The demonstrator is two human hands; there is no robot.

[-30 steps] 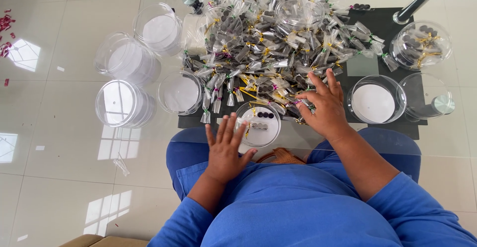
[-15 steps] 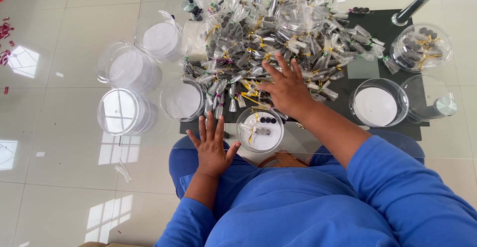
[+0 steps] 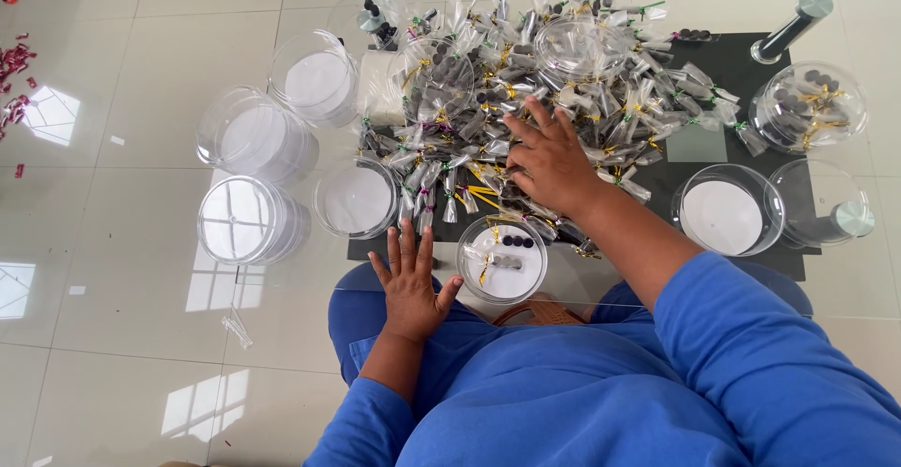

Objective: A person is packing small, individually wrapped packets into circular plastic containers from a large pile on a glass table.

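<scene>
- Heap of small clear wrapped packets (image 3: 526, 101), tied with yellow and green twists, covers the far middle of the glass bench (image 3: 282, 279) and overlaps the dark mat (image 3: 732, 242) beneath it.
- Dark mat lies under the heap and several clear tubs.
- Empty clear round tubs stand at the left: one (image 3: 246, 221) near the bench edge, another (image 3: 251, 137) behind it, a third (image 3: 319, 77) farther back.
- Clear tub (image 3: 725, 212) with a white bottom sits right of the heap; a tub of packets (image 3: 805, 106) stands behind it.
- Right hand (image 3: 549, 159) lies palm down on the near side of the heap, fingers spread and released, grasping nothing.
- Left hand (image 3: 411, 279) rests flat on the bench's near edge, fingers splayed, empty.
- Small round tub (image 3: 502, 260) just beside the left hand holds a few dark pieces and one packet.
</scene>
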